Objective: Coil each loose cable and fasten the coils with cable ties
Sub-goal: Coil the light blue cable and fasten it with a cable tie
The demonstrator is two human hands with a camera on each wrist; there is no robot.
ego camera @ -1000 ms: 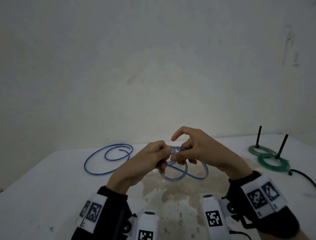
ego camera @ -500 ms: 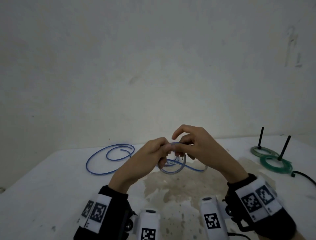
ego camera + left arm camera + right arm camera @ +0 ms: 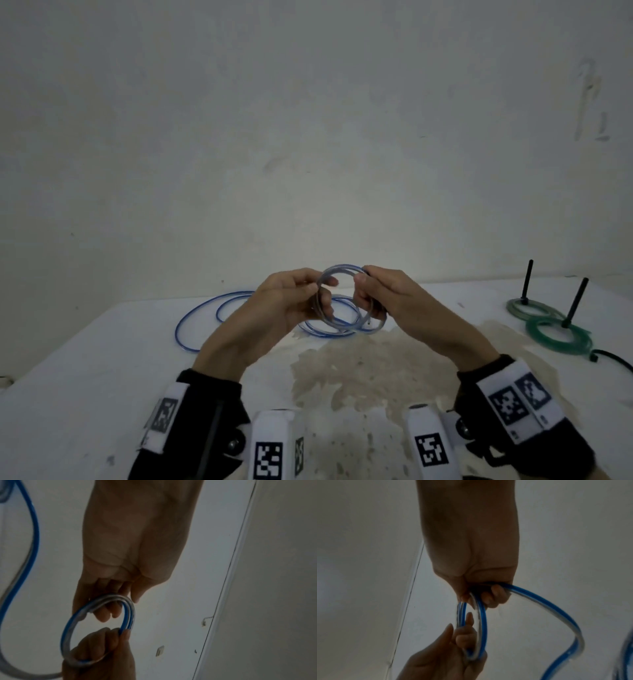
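Note:
A clear cable with a blue stripe is partly wound into a small coil (image 3: 342,274) that I hold upright above the white table (image 3: 102,370). My left hand (image 3: 322,291) pinches the coil's left side and my right hand (image 3: 366,291) grips its right side. The rest of the cable (image 3: 205,308) trails in wide loops on the table behind my left hand. From the left wrist, the coil (image 3: 68,626) runs from my left fingers (image 3: 104,614) to the right hand (image 3: 102,655). From the right wrist, the coil (image 3: 481,618) spans both hands and a loose length (image 3: 556,612) swings off right.
Two green coils (image 3: 558,337) lie around black upright pegs (image 3: 577,301) at the table's right. A black cable (image 3: 615,361) enters from the right edge. A brownish stain (image 3: 370,373) covers the table's middle. A bare wall rises behind the table.
Both hands have lifted the coil off the table and turned it upright. The hands have drawn slightly apart, and the right index finger is now curled down.

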